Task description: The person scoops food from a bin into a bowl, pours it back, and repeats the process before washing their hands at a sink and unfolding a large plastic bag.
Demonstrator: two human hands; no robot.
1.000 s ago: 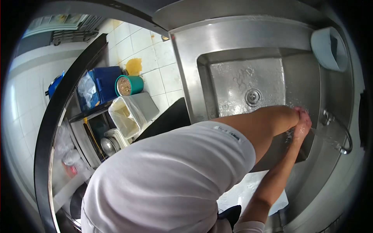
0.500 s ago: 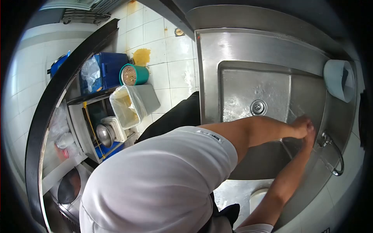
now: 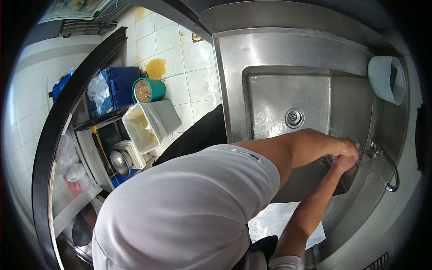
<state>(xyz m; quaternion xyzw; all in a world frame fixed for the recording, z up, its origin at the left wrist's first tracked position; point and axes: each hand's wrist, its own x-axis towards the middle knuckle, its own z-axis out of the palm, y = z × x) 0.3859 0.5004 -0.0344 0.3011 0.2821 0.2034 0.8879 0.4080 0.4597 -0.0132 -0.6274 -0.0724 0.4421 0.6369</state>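
Observation:
My left hand (image 3: pixel 348 146) and my right hand (image 3: pixel 344 162) are together over the right side of the steel sink (image 3: pixel 288 96), touching each other. The fingers of both look bent inward and partly cover one another. I see no object in either hand. A thin water stream (image 3: pixel 372 173) runs from the curved faucet (image 3: pixel 395 173) and reaches my hands, with some splash around them. My left forearm lies across the basin above my right forearm. The drain (image 3: pixel 294 118) shows to the left of my hands.
A white container (image 3: pixel 382 81) stands on the sink's far ledge. On the tiled floor are a lined bin (image 3: pixel 168 118), a green bucket (image 3: pixel 156 90) and a blue box (image 3: pixel 126 87). A metal bowl (image 3: pixel 120 162) sits on a rack at left.
My hands have come closer together and moved slightly down in the view, into the water stream. My right forearm has drawn back toward me. The whole view has shifted slightly.

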